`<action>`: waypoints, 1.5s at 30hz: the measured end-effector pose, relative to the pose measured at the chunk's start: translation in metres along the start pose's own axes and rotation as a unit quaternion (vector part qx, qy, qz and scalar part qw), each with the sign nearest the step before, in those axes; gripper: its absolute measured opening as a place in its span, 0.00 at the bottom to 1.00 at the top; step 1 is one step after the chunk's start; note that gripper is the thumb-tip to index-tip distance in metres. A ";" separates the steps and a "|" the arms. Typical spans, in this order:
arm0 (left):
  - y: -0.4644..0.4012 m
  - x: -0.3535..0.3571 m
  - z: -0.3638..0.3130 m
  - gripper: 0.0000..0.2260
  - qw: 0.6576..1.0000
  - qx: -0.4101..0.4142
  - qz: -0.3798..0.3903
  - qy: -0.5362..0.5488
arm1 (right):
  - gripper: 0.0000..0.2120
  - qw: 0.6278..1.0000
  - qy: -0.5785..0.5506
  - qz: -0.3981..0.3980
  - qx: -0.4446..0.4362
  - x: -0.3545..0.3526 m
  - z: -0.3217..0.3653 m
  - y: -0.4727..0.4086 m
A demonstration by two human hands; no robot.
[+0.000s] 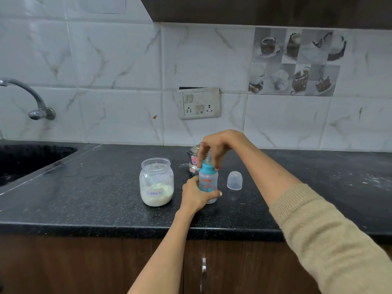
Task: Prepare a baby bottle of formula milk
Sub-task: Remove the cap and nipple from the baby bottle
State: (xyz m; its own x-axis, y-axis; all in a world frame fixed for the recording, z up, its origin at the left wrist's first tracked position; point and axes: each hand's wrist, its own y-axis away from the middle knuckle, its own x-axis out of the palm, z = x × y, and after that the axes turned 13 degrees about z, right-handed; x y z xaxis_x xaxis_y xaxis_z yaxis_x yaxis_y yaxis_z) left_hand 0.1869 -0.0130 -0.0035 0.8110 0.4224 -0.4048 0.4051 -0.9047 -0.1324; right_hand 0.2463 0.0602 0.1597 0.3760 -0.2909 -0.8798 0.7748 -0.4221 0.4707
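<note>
A small clear baby bottle point(209, 181) with a blue collar stands upright on the black counter point(95, 187). My left hand point(196, 194) grips its lower body from the left. From above, my right hand point(218, 146) has its fingertips curled around the blue collar and teat. The bottle's clear dome cap point(234, 180) stands on the counter just to the right. An open plastic jar point(156, 181) labelled "Formula", with white powder and a scoop inside, stands to the left of the bottle.
A small steel pot point(194, 161) with a lid stands behind the bottle, partly hidden by my right hand. A sink point(25, 160) and tap point(31, 98) are at the far left. A switch and socket plate point(199, 105) is on the tiled wall. Cabinet doors lie below the counter edge.
</note>
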 end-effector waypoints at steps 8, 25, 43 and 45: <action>-0.001 0.001 0.002 0.28 1.000 0.006 -0.007 -0.002 | 0.19 0.994 -0.107 -0.029 -0.020 -0.002 0.001 0.005; 0.002 -0.001 0.002 0.28 1.000 0.020 -0.002 -0.008 | 0.21 0.991 -0.126 -0.042 0.022 -0.014 -0.023 0.040; 0.003 0.005 0.004 0.30 0.999 0.022 -0.019 -0.042 | 0.23 0.986 -0.114 0.067 0.103 0.079 -0.074 0.006; 0.002 0.005 0.004 0.31 0.999 0.017 -0.017 -0.043 | 0.23 0.986 -0.109 0.065 0.103 0.081 -0.075 0.004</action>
State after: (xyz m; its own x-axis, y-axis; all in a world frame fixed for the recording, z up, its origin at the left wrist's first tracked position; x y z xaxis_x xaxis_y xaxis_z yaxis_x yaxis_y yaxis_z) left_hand 0.1906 -0.0130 -0.0097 0.7574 0.4480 -0.4750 0.4163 -0.8918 -0.1773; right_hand 0.3179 0.0991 0.0848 0.3298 -0.5229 -0.7860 0.5986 -0.5280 0.6024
